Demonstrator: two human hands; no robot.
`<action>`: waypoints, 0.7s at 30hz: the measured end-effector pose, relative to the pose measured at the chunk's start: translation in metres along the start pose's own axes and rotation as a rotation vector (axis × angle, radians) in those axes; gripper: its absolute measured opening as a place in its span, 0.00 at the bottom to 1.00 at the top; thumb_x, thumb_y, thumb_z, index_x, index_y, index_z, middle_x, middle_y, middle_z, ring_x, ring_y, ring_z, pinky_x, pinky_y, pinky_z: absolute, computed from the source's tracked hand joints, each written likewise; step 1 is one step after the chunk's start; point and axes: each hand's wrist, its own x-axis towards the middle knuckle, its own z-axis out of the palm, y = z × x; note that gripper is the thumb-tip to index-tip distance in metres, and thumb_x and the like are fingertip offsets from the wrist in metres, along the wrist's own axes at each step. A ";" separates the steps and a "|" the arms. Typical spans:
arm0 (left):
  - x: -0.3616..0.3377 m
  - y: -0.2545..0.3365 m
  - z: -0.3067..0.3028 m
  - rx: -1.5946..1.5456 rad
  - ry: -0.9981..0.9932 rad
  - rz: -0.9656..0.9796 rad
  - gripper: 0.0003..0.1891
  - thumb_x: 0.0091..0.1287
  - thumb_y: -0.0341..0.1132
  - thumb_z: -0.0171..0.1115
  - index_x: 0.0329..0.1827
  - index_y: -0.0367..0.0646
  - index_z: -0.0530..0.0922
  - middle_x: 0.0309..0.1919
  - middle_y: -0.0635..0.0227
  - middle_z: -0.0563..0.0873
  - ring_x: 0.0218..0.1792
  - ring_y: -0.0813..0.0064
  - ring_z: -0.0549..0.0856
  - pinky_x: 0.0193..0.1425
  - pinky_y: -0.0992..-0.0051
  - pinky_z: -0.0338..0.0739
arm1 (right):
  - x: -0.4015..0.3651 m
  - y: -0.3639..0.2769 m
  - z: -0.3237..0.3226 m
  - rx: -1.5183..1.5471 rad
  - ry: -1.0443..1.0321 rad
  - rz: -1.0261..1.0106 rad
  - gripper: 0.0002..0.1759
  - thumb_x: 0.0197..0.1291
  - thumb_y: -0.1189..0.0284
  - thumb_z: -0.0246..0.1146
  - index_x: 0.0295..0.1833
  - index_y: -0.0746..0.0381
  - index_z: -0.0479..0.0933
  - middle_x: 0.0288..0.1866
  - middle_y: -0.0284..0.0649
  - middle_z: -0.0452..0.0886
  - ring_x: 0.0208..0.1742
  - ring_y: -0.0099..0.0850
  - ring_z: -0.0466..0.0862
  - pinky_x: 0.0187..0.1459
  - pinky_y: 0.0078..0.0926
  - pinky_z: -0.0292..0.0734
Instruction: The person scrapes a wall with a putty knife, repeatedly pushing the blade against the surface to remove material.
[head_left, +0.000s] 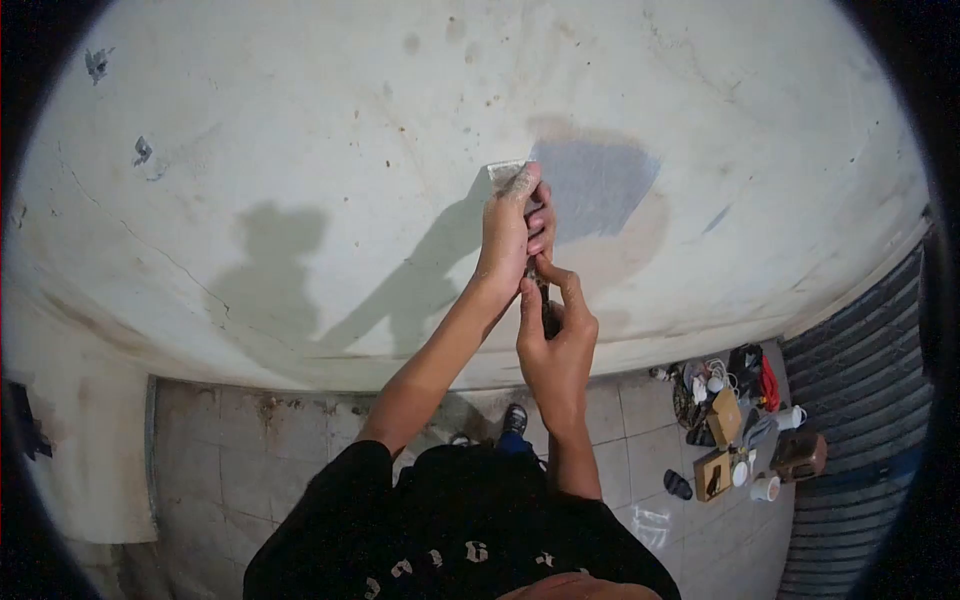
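Up against the pale wall, my left hand is closed round a flat scraper blade, whose edge shows beyond the thumb. Just below it, my right hand has its thumb and index finger pinched on a dark handle that seems to belong to the same tool. Part of the handle is hidden by the fingers. Right of my left hand, a grey patch covers some of the wall.
Tiled floor runs along the wall's foot. At the lower right lie cardboard boxes, a white tub, a brown container, sandals and cords. A ribbed shutter stands at the right.
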 end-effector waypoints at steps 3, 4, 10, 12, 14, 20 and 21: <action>0.004 0.008 0.010 0.022 -0.001 0.052 0.19 0.72 0.52 0.54 0.30 0.47 0.67 0.14 0.79 0.62 0.11 0.85 0.59 0.15 0.79 0.54 | 0.011 -0.009 -0.002 0.051 0.075 -0.093 0.14 0.65 0.73 0.62 0.55 0.65 0.77 0.35 0.55 0.85 0.31 0.43 0.88 0.31 0.32 0.77; -0.002 0.001 0.006 0.022 0.017 0.019 0.19 0.72 0.52 0.54 0.30 0.47 0.67 0.14 0.79 0.62 0.11 0.85 0.59 0.15 0.79 0.54 | 0.010 -0.027 -0.012 0.034 -0.001 0.039 0.14 0.65 0.74 0.62 0.55 0.65 0.77 0.37 0.56 0.85 0.32 0.42 0.88 0.32 0.32 0.78; 0.003 0.010 0.011 0.039 -0.006 0.029 0.19 0.72 0.52 0.54 0.30 0.47 0.68 0.14 0.80 0.62 0.11 0.85 0.60 0.14 0.79 0.53 | 0.010 -0.010 -0.001 0.038 0.057 -0.072 0.14 0.65 0.75 0.62 0.55 0.65 0.77 0.35 0.55 0.85 0.30 0.40 0.88 0.30 0.31 0.77; 0.002 0.011 0.014 0.029 -0.020 0.048 0.19 0.72 0.52 0.55 0.29 0.47 0.68 0.14 0.80 0.62 0.11 0.85 0.60 0.14 0.80 0.53 | 0.011 -0.021 -0.008 0.025 -0.009 0.054 0.14 0.65 0.74 0.62 0.55 0.65 0.77 0.35 0.54 0.85 0.30 0.41 0.88 0.29 0.32 0.77; -0.007 -0.001 0.005 0.053 0.027 -0.021 0.19 0.72 0.52 0.54 0.29 0.47 0.68 0.14 0.80 0.62 0.11 0.85 0.59 0.14 0.79 0.54 | -0.003 -0.007 -0.004 0.004 0.010 0.036 0.14 0.65 0.75 0.62 0.55 0.65 0.77 0.34 0.53 0.85 0.30 0.42 0.88 0.29 0.32 0.77; 0.002 0.012 0.018 0.041 0.001 0.022 0.18 0.72 0.51 0.54 0.30 0.49 0.68 0.14 0.80 0.62 0.11 0.85 0.59 0.15 0.79 0.55 | 0.011 -0.015 -0.005 0.025 0.037 -0.021 0.14 0.65 0.73 0.62 0.54 0.64 0.77 0.37 0.53 0.85 0.32 0.46 0.88 0.31 0.34 0.78; 0.000 0.008 0.016 0.045 0.019 -0.007 0.18 0.72 0.51 0.55 0.30 0.49 0.68 0.15 0.80 0.62 0.11 0.85 0.59 0.15 0.79 0.54 | 0.008 -0.012 -0.005 0.032 0.043 -0.009 0.13 0.65 0.74 0.62 0.54 0.64 0.77 0.37 0.53 0.85 0.33 0.47 0.88 0.32 0.34 0.78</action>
